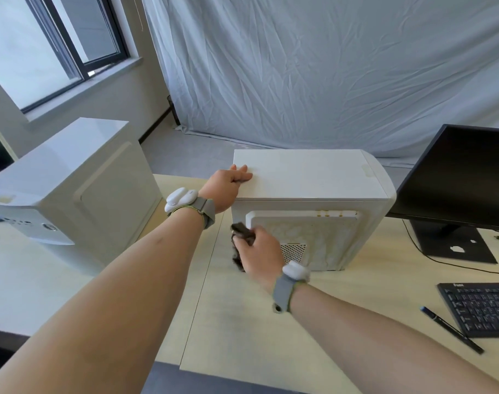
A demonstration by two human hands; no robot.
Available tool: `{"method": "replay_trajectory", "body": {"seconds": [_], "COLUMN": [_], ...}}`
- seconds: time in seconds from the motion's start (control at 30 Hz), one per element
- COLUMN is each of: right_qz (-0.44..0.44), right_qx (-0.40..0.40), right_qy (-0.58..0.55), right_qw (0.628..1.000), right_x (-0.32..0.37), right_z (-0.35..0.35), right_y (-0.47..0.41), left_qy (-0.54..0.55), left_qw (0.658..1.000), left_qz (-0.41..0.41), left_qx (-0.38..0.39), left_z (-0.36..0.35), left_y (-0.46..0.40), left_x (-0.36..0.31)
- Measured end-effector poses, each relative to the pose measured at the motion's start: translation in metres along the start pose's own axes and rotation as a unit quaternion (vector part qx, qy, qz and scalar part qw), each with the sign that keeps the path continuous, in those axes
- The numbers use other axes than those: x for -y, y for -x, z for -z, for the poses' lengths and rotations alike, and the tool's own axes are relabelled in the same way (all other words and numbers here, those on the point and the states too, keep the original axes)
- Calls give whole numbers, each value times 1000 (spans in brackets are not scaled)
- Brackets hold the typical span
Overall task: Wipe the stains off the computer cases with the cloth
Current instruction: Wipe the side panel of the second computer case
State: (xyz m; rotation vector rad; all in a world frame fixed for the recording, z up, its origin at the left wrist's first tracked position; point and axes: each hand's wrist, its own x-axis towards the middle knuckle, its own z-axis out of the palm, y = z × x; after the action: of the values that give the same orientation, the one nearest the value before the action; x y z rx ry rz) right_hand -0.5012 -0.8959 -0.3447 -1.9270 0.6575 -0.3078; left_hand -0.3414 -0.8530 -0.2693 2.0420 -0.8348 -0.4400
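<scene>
I am bracing the white, boxy metal-and-plastic computer case (308, 177) in the middle of the pale wooden desk (242, 322) with my left hand (228, 184), whose fingers are lying flat and pressed onto the top panel near its left edge. My right hand (258, 251) is curling round a crumpled dark grey cloth (241, 237), bunching it against the left end of the case's near side panel, beside the raised inset panel where yellowish smears are showing. A second white computer case (72, 183) is standing well apart at the left of the desk, untouched.

To do this stroke well, I am judging that the cloth should be spread flatter under the fingers, so more fabric is meeting the panel. I should be working across the smeared inset in overlapping passes, keeping firm pressure while the left hand is holding the case from sliding. The perforated vent low on the panel could be snagging the cloth, so lighter strokes seem wise there. The black monitor (464, 177), black keyboard (481, 305) and dark pen (453, 329) are sitting off to the right.
</scene>
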Motion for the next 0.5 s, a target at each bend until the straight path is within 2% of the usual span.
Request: {"method": "replay_trajectory", "body": {"seconds": [0.03,0.07,0.1,0.13,0.2,0.27,0.4,0.5], "right_qz": [-168,-299,-364,-380,-359,-338,-299,-256], "right_qx": [7,28,44,34,-12,-32,-43,-44], "right_qy": [-168,-306,-396,-444,-484,-490,-440,-432], "right_qw": [971,903,842,811,798,803,846,864], "right_x": [5,4,5,2,3,2,20,46], "right_z": [-7,-16,-20,-21,-29,-34,-30,-15], "right_y": [-2,-6,-10,-12,-16,-22,-32,-33], "left_qy": [0,0,-1,0,-2,-1,-12,-13], "left_qw": [1000,1000,1000,1000,1000,1000,1000,1000], "left_qz": [-1,-1,-1,-1,1,2,2,0], "left_qx": [0,1,1,2,1,2,7,6], "left_z": [-1,0,1,-2,0,-1,-2,-1], "left_y": [-1,0,0,-1,-1,-1,-1,-2], "left_x": [-1,0,0,-1,1,-1,-1,-2]}}
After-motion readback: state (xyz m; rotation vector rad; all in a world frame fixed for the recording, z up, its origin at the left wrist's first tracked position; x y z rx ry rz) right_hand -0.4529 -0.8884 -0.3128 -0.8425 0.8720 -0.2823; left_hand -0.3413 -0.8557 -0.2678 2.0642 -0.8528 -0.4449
